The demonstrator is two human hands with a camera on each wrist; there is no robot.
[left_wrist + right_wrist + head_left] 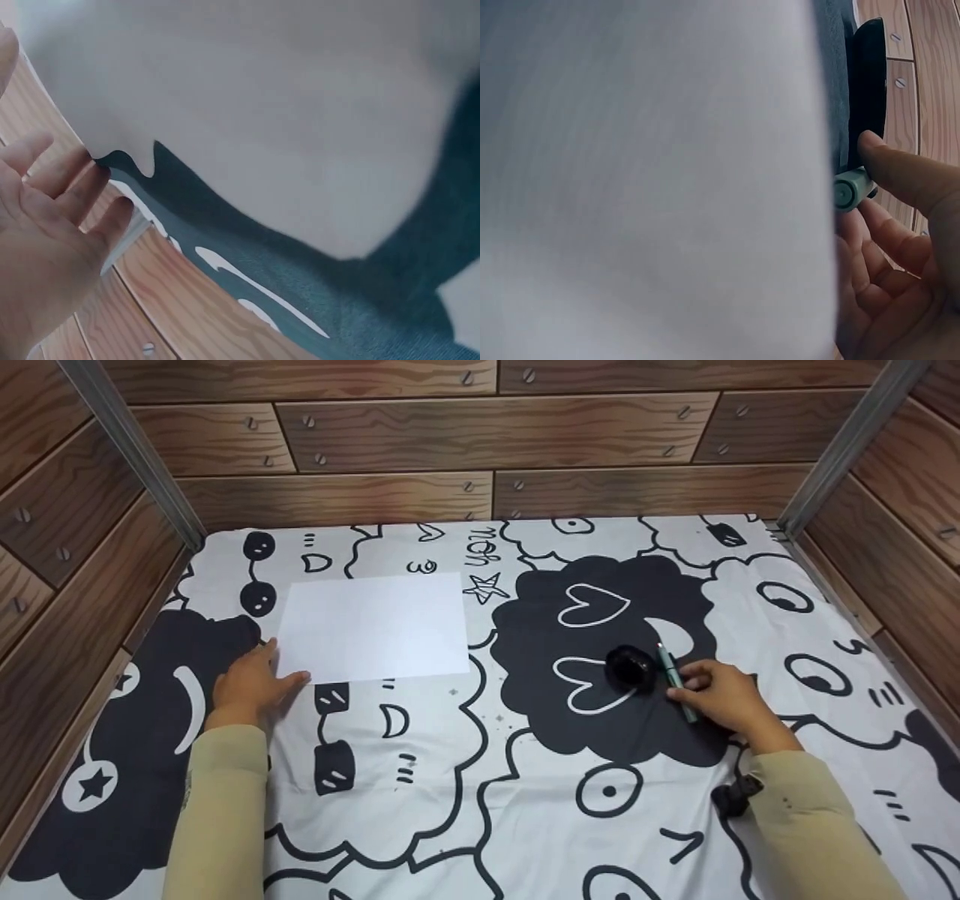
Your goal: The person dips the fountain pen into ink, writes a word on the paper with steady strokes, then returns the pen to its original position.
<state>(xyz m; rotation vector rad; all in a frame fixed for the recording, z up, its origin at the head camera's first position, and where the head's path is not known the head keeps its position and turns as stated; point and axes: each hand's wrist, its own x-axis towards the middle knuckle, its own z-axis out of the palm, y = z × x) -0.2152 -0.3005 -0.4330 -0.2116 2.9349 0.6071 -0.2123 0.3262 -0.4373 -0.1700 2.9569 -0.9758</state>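
A blank white sheet of paper lies on the patterned cloth, left of the middle. At its near left corner rests my left hand, thumb on the lower edge and fingers spread along the left side. In the left wrist view the fingers of that hand look relaxed. My right hand pinches a light green pen between thumb and fingers, its tip pointing away from me. Just left of the pen sits a glossy black round object. The right wrist view shows the pen's round end below the thumb.
A white cloth with black cartoon drawings covers the table. Wood-print panels stand at the back and both sides, with grey metal posts at the corners. A black wrist device sits by the right sleeve.
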